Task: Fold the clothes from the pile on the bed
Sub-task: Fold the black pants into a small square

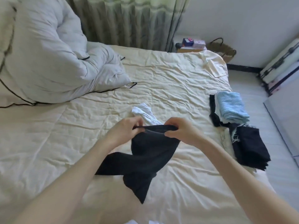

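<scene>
A view from a person's head looks down at a bed (161, 81) covered by a creased cream sheet. Both bare arms reach forward. The left hand (124, 131) and the right hand (181, 130) each pinch the top edge of a black garment (145, 157), holding it stretched between them just above the sheet. Its lower part hangs down and trails onto the bed toward the viewer, ending in uneven points.

Just beyond the hands lies a crumpled white garment (144, 114), partly hidden behind them. On the right edge of the bed sit two folded stacks: a stack topped by a light blue towel (231, 107) over white and black layers, and, nearer the viewer and touching it, a dark folded pile (250, 147) with a frayed white edge showing.

A bulky grey-white duvet (48, 62) with black piping is heaped at the far left. Behind the bed hangs a pale green curtain (129, 21). In the far corner, a small stand holds boxes (193, 42) whose labels are too blurred to read; what the woven basket (226, 52) with dark handles beside it holds cannot be seen. A white case with black straps (281, 62) is cut off at the right edge. The floor is pale.
</scene>
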Demonstrator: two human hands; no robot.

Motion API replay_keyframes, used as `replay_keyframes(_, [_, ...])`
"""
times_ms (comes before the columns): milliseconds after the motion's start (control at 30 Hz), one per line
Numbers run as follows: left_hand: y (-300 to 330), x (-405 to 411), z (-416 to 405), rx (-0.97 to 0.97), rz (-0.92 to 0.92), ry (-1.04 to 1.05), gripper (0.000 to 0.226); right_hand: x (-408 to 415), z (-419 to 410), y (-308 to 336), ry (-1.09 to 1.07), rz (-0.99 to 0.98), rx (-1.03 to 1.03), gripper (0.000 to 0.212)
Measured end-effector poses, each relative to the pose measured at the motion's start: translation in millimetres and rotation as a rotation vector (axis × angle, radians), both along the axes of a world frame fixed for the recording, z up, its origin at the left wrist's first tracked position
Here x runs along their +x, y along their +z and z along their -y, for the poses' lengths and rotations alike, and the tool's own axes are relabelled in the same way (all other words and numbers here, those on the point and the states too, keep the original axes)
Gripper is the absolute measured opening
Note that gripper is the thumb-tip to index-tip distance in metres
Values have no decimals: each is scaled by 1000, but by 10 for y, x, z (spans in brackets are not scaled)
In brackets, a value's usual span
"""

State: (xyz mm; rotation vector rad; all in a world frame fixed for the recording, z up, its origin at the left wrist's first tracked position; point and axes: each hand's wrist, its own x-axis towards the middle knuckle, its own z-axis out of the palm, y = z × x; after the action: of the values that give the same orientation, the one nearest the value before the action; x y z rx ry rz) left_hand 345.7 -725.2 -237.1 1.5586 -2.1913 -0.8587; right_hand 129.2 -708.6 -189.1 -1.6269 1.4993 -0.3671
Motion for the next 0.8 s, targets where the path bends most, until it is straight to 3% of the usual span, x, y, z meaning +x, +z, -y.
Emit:
replay_keyframes(133, [627, 119, 201, -422, 247, 73, 14, -239, 251, 228, 7, -409, -369, 15])
replay_keyframes(267, [1178, 166, 313, -611, 245, 219, 18, -262, 460, 533, -83, -437, -526, 26])
replay_keyframes(433, [1665, 623, 370, -607, 59, 500, 22, -320, 666, 1077, -117, -238, -610, 21])
replay_keyframes(533, [1997, 880, 401, -620, -51, 669, 21, -280, 798, 1429, -204, -175, -796, 21])
replay_keyframes(667, [2291, 1045, 446, -602, -404, 879, 28, -86, 1004, 1737, -336, 4, -889, 22])
replay_keyframes(700, [2270, 1071, 432, -525, -426, 896, 29, -52, 1062, 1742, -324, 7, -842, 24])
replay_keyframes(800, [2092, 1225, 309, -307, -244, 888, 27, -78, 1141, 1668, -184, -157, -733, 27])
